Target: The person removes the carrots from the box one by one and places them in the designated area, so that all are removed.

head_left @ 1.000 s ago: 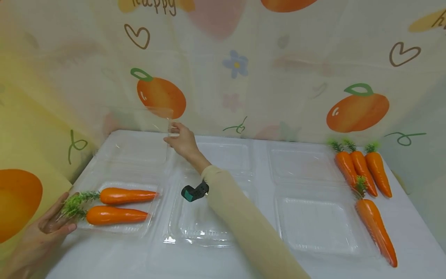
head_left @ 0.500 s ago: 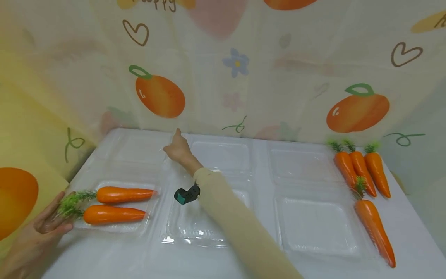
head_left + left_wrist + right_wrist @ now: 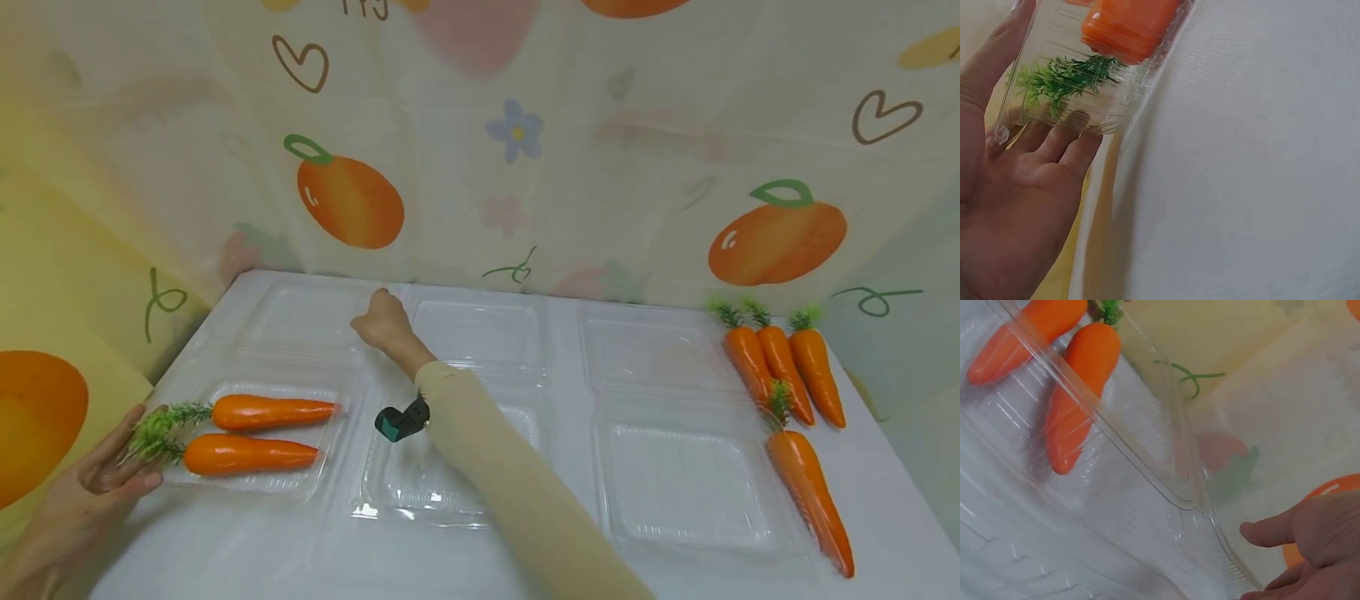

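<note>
At the table's left, a clear plastic clamshell container (image 3: 324,475) holds an upper carrot (image 3: 273,412) and a lower carrot (image 3: 251,454), their green tops toward the left. The left hand (image 3: 86,500) grips the container's left end; in the left wrist view its fingers (image 3: 1054,142) wrap the clear wall beside the leafy top (image 3: 1063,78). Folded back toward the wall, the container's lid (image 3: 307,321) lies flat behind its base. The right hand (image 3: 384,325) is at the lid's right edge. In the right wrist view its thumb (image 3: 1269,530) is straight and apart from the fingers.
A middle clear container (image 3: 435,483) and a right clear container (image 3: 686,492) lie with lids laid back. Three carrots (image 3: 783,362) lie at the far right, and another carrot (image 3: 810,492) is in front of them. A printed cloth (image 3: 450,183) hangs behind the table.
The right hand has lowered the raised lid, which now lies flat behind its base. Its thumb and fingers no longer pinch the edge. The left hand stays at the container.
</note>
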`<state>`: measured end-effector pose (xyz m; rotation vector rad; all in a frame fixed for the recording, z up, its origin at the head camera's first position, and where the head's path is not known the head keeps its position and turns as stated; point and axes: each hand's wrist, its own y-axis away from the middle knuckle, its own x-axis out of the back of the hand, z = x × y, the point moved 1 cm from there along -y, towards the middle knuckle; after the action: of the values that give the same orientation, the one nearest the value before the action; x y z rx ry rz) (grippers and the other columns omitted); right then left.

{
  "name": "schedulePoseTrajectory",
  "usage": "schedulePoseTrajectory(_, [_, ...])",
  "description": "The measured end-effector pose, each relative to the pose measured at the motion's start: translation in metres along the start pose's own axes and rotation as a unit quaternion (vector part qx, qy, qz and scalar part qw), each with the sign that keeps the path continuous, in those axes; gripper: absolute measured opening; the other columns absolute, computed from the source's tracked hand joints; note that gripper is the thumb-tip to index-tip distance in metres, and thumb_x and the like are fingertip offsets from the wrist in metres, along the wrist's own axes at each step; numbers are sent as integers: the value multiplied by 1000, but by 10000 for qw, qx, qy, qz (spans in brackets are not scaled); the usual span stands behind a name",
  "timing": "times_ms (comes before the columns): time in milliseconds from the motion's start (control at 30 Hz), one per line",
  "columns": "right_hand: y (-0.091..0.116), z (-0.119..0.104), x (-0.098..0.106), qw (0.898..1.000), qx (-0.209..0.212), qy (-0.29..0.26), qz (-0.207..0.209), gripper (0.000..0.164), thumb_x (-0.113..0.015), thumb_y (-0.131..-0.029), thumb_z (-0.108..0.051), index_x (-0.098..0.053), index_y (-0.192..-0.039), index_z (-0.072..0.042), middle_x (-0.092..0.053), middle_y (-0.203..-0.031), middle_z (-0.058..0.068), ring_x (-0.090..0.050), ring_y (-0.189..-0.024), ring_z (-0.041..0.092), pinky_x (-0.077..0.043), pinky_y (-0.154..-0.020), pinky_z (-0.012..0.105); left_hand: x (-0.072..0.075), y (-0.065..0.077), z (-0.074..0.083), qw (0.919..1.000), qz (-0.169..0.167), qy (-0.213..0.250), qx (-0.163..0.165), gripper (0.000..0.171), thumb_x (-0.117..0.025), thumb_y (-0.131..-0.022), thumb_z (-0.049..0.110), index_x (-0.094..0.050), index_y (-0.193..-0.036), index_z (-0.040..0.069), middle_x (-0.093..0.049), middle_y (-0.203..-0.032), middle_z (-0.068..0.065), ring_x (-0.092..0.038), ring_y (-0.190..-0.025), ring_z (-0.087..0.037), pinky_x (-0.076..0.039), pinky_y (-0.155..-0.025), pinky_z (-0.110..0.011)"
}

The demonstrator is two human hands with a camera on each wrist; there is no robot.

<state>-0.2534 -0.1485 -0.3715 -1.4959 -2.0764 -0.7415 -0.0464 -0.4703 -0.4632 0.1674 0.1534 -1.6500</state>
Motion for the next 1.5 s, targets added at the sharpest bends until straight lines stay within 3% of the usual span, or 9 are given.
schedulePoseTrajectory(67, [0,0,0,10000,30,94,4,42,-62,-93,-13,-54,-127,10,-62,-120,16,-55,-88,19,-50,-75,25,0,0,0,10000,-4,21,5,84,-44,-94,-19,-14,-158,27,2,-162,15,-52,-116,12,-46,-90,-8])
schedulePoseTrajectory(133, [0,-1,-1,9996,70,286,51,41,-62,-93,-15,-55,-125,9,-58,-125,16,-57,-100,19,-51,-83,25,0,0,-1,10000,30,-10,2,83,-45,-94,-18,-16,-158,27,0,-162,16,-52,-115,12,-46,-90,-8])
schedulePoseTrajectory(233, [0,-4,-3,9989,199,420,118,51,-61,-95,-18,-48,-136,9,-47,-142,18,-49,-127,23,-45,-101,25,0,1,-1,9998,135,-133,-28,83,-46,-94,-18,-18,-157,28,-2,-161,16,-53,-113,12,-46,-88,-7])
schedulePoseTrajectory(333, [0,-7,-4,9981,527,227,213,58,-61,-96,-21,-41,-144,6,-41,-151,16,-39,-139,23,-35,-111,24,1,0,0,9998,180,-103,-67,83,-47,-94,-18,-19,-157,27,2,-162,14,-53,-113,12,-45,-89,-7])
schedulePoseTrajectory(567, [8,-14,-4,9844,1395,-1074,4,56,-67,-94,-20,-48,-143,-2,-54,-141,9,-56,-125,22,-46,-99,18,-2,-1,1,9996,267,-84,65,82,-47,-95,-17,-18,-157,28,6,-162,14,-53,-111,14,-45,-88,-6])
schedulePoseTrajectory(833, [18,-23,-7,9595,1995,-1887,-634,50,-72,-90,-16,-58,-136,-2,-63,-131,8,-62,-116,12,-47,-86,7,-8,1,3,9997,178,138,-88,81,-45,-94,-19,-24,-156,28,7,-162,13,-54,-113,11,-45,-89,-7])
schedulePoseTrajectory(967, [22,-25,-10,9574,2172,-1625,-993,51,-73,-89,-18,-58,-136,-4,-64,-130,5,-62,-115,8,-46,-87,6,-8,2,3,9996,112,186,-156,81,-44,-93,-20,-22,-156,26,7,-162,12,-54,-114,10,-45,-90,-8])
schedulePoseTrajectory(1200, [30,-29,-22,9558,2480,-535,-1487,52,-72,-90,-22,-56,-139,-10,-62,-134,-2,-59,-118,5,-42,-92,5,-4,2,1,9989,434,-136,67,81,-46,-95,-17,-20,-156,30,8,-161,14,-52,-110,16,-46,-87,-6])
schedulePoseTrajectory(1500, [37,-29,-35,9526,2405,-224,-1850,53,-72,-90,-25,-56,-139,-12,-61,-134,-7,-57,-118,1,-42,-92,5,-5,2,1,9974,576,-329,286,82,-50,-96,-12,-16,-157,32,11,-161,15,-50,-109,19,-46,-84,-4])
